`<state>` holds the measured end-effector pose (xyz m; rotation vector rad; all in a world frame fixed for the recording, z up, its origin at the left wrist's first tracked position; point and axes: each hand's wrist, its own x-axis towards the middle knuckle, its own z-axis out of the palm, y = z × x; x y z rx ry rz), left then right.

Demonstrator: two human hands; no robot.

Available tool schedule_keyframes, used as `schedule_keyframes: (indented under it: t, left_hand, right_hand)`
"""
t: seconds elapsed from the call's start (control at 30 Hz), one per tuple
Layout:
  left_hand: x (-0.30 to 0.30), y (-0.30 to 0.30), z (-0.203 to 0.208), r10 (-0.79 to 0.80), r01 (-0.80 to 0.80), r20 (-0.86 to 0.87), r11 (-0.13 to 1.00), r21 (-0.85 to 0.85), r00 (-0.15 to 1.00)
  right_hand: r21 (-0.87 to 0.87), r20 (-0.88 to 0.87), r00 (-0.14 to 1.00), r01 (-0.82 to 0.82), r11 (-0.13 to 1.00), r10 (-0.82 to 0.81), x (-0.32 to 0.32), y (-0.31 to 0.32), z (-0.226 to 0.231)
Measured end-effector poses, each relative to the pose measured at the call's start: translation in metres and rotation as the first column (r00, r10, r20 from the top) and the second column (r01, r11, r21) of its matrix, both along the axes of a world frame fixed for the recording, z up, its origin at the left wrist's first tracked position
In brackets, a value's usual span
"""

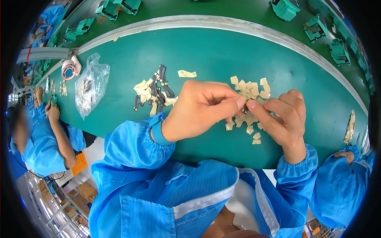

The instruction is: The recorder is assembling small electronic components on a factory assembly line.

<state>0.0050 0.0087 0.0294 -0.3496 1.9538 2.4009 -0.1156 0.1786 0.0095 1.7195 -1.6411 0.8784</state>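
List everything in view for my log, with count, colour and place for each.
Tabletop: one, green, centre
Cut pieces: many, cream, heaped right of centre
Black parts: several, black, left of centre, among cut pieces
Lone strip: apparently one, cream, centre
Plastic bag: one, clear, left
Tape rolls: apparently two, pinkish, beyond bag
Metal rail: one, silver, tabletop's far edge
Fixtures: at least six, green, beyond rail
Crate: one, orange, lower left
Cardboard boxes: several, brown, lower left
Co-workers: at least two, blue clothing, both sides
Small part: one, dark, over cut pieces
Smock: one, blue, bottom centre
Left hand: one, bare, at small part
Right hand: one, bare, at small part
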Motion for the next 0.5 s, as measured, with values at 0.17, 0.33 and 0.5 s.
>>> schedule_keyframes:
  t: [0.17, 0.33, 0.5]
  left_hand:
    - [0.0006, -0.0014, -0.0039, -0.012, 0.012, -0.013, 1.000, -0.024, 1.000]
    - [0.0001, -0.0038, -0.0048, -0.011, 0.007, -0.046, 0.996, -0.092, 0.999]
    - [-0.0004, -0.0062, -0.0013, -0.032, 0.025, -0.038, 0.985, -0.172, 0.999]
  right_hand:
    - [-0.002, 0.001, 1.000, -0.023, 1.000, 0.023, 0.0017, 0.0000, -0.0018]
    - [-0.004, -0.004, 1.000, -0.024, 1.000, 0.024, 0.0031, -0.0005, -0.0017]
    - [0.008, 0.022, 0.999, -0.033, 0.999, 0.033, 0.0050, -0.0001, -0.0012]
